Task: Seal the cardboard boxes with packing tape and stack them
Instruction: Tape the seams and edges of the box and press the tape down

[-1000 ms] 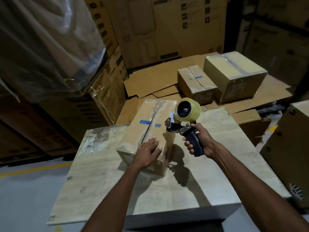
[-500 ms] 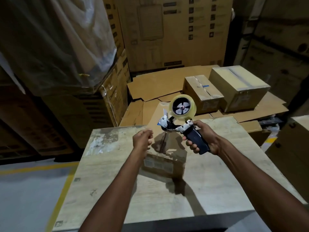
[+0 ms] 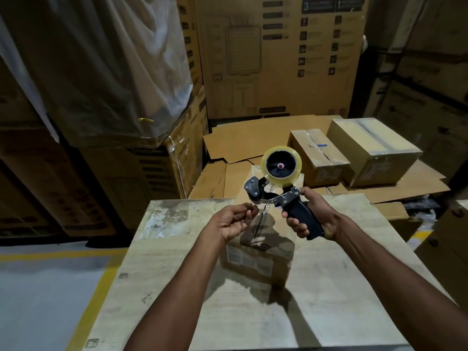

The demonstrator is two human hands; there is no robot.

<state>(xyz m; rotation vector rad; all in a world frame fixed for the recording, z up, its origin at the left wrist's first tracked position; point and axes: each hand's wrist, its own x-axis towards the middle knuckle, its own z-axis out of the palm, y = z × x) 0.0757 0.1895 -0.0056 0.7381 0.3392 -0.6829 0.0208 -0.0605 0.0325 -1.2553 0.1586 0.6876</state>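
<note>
The tall printed carton (image 3: 278, 59) behind shows a 3 and a 1 in dark panels; its other print is too small to read. Your table (image 3: 177, 274) carries 1 cardboard box (image 3: 255, 264), lying in the middle within easy reach of both arms; its front label is too blurred to read. Beyond, a larger taped box (image 3: 372, 148) and a smaller taped box (image 3: 319, 155) sit side by side on flattened cardboard (probably finished, not yet stacked). Your right hand (image 3: 311, 216) has its grip clamped round the handle of the tape dispenser (image 3: 276, 193), held above the box. Your left hand (image 3: 233, 221) seems to pinch the tape end (image 3: 262, 214) in its grip, likely to draw a starting length.
</note>
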